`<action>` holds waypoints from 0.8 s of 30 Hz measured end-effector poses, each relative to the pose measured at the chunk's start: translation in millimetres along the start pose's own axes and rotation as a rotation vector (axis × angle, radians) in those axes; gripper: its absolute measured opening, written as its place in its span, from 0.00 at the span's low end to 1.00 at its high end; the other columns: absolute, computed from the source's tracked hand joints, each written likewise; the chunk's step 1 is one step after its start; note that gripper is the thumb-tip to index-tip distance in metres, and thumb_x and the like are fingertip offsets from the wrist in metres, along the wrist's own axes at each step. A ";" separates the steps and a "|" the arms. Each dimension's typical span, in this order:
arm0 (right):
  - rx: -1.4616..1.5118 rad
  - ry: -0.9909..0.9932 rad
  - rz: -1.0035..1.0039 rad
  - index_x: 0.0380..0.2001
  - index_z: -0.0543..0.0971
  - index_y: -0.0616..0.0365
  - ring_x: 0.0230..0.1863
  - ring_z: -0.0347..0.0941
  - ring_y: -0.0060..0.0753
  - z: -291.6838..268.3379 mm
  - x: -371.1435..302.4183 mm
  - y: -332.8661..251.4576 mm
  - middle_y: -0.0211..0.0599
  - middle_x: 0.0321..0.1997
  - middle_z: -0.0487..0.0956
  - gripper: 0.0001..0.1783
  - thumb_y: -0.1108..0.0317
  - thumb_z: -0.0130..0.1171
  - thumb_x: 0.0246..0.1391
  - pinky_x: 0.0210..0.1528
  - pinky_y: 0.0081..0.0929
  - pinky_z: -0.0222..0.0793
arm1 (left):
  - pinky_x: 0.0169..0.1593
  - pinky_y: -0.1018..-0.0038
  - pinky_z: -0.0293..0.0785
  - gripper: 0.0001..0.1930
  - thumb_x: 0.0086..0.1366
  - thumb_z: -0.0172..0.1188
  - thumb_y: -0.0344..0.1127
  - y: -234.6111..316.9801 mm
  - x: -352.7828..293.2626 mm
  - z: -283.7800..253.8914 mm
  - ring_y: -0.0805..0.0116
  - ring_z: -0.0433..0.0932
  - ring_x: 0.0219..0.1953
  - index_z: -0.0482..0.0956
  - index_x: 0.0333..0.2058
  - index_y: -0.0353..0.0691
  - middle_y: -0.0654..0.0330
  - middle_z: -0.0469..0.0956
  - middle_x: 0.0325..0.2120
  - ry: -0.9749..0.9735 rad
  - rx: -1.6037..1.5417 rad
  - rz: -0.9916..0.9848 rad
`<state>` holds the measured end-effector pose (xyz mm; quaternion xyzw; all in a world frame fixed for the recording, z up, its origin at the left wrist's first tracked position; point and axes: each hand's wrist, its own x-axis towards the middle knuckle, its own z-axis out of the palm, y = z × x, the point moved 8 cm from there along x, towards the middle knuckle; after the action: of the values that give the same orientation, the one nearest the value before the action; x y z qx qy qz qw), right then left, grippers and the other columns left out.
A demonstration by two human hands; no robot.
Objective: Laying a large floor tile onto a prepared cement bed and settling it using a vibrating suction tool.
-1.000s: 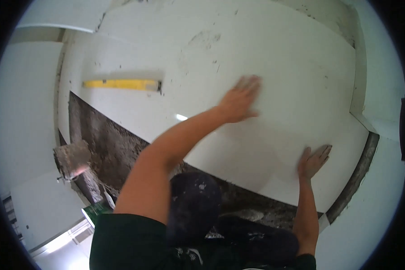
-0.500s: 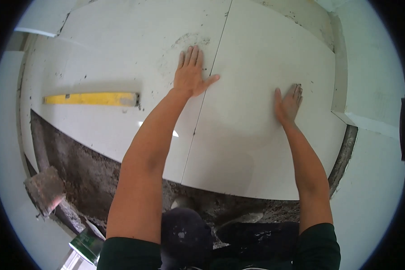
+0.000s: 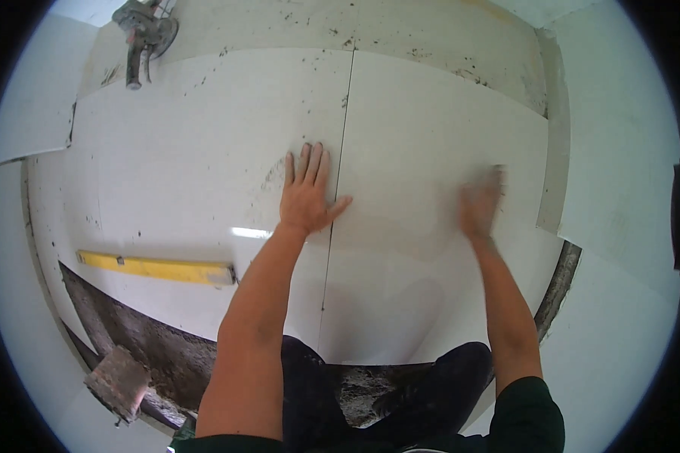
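My left hand [image 3: 305, 192] lies flat on the left large pale floor tile [image 3: 196, 151], its fingers spread and the thumb reaching across the thin joint. Over the right large pale floor tile [image 3: 408, 264] is my right hand [image 3: 482, 204], blurred by motion. Its thumb stands apart from the stretched fingers and it holds nothing; whether it touches the tile I cannot tell. Left of my left forearm, a yellow spirit level [image 3: 157, 267] rests on the left tile.
A dirty power tool with a handle [image 3: 145, 34], perhaps an angle grinder, sits at the far left. Rough dark mortar [image 3: 159, 343] shows along the tiles' near edge, by my knees. A mortar-crusted square tool [image 3: 119, 381] is at lower left. White walls [image 3: 623, 128] flank the floor.
The view has shifted, so the tiles and spirit level sit lower and the power tool has come into sight. My left hand stays flat; my right hand is now blurred.
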<state>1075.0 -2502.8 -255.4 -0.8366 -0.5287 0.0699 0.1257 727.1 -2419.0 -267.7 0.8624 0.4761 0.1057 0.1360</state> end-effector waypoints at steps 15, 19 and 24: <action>-0.171 0.367 0.137 0.68 0.48 0.80 0.77 0.38 0.62 -39.5 105.4 -69.2 0.69 0.74 0.46 0.55 0.38 0.49 0.61 0.75 0.57 0.33 | 0.72 0.42 0.39 0.49 0.61 0.59 0.61 -18.5 6.7 9.6 0.41 0.48 0.72 0.54 0.66 0.25 0.38 0.53 0.69 -0.056 -0.173 -0.080; -0.273 -0.038 -0.030 0.68 0.45 0.80 0.77 0.36 0.63 70.4 110.8 -119.7 0.69 0.75 0.45 0.57 0.37 0.52 0.60 0.75 0.57 0.29 | 0.72 0.44 0.40 0.47 0.62 0.57 0.62 -21.5 5.5 14.7 0.43 0.49 0.72 0.57 0.66 0.26 0.40 0.55 0.68 -0.094 -0.160 -0.083; -0.157 0.069 -0.156 0.69 0.44 0.79 0.78 0.34 0.62 83.8 127.3 -182.3 0.67 0.75 0.44 0.56 0.44 0.58 0.57 0.75 0.58 0.27 | 0.72 0.47 0.47 0.44 0.63 0.56 0.60 -32.2 2.7 10.3 0.48 0.58 0.70 0.59 0.66 0.29 0.43 0.59 0.67 -0.093 -0.348 -0.169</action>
<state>950.9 -2301.8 -281.9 -0.8019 -0.5915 -0.0107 0.0831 706.2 -2401.6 -288.0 0.7869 0.5145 0.1347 0.3129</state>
